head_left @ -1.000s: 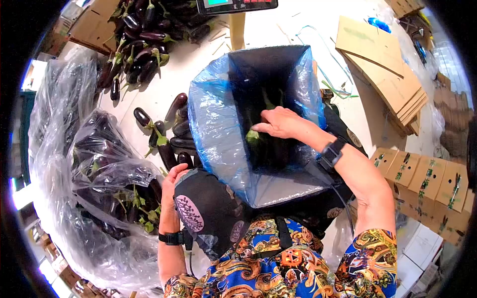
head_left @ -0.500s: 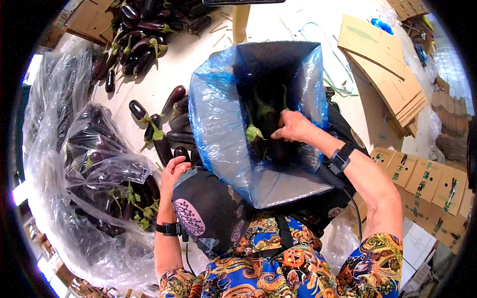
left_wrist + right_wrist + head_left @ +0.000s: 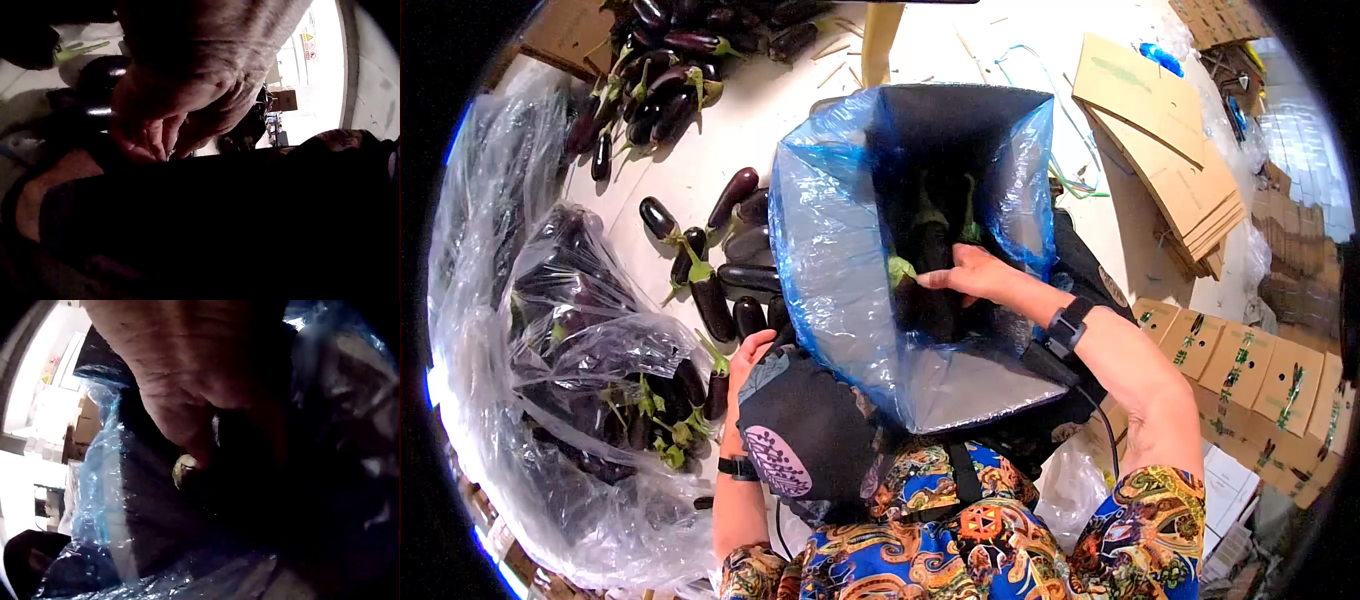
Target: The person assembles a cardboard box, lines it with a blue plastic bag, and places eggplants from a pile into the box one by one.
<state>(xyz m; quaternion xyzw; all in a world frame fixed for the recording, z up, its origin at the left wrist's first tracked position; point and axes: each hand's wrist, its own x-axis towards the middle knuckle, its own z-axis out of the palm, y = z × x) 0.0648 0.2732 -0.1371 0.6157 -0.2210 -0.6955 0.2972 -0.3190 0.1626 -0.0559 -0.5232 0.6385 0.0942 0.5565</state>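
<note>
Inside a box lined with a blue plastic bag [image 3: 830, 250], my right hand [image 3: 985, 275] reaches down among dark eggplants [image 3: 935, 300]. Its thumb stretches left to the green cap [image 3: 901, 269] of one eggplant, while the other fingers point down into the shadow. The right wrist view shows that cap close by the thumb, the rest dark. My left hand [image 3: 750, 358] lies by the knee in dark patterned cloth [image 3: 800, 430], left of the box, its fingers loosely bent. In the left wrist view the left hand [image 3: 187, 100] holds no eggplant.
Loose eggplants [image 3: 710, 300] lie left of the box, and a bigger heap [image 3: 670, 80] sits at the back left. Clear plastic sheeting [image 3: 480, 400] covers more eggplants at left. Flattened cardboard [image 3: 1150, 130] and cartons [image 3: 1240, 360] stand at right.
The right hand moved off the eggplant's green cap to the right, then came back so its thumb reaches the cap. The left hand stays by the knee; the head view shifted slightly.
</note>
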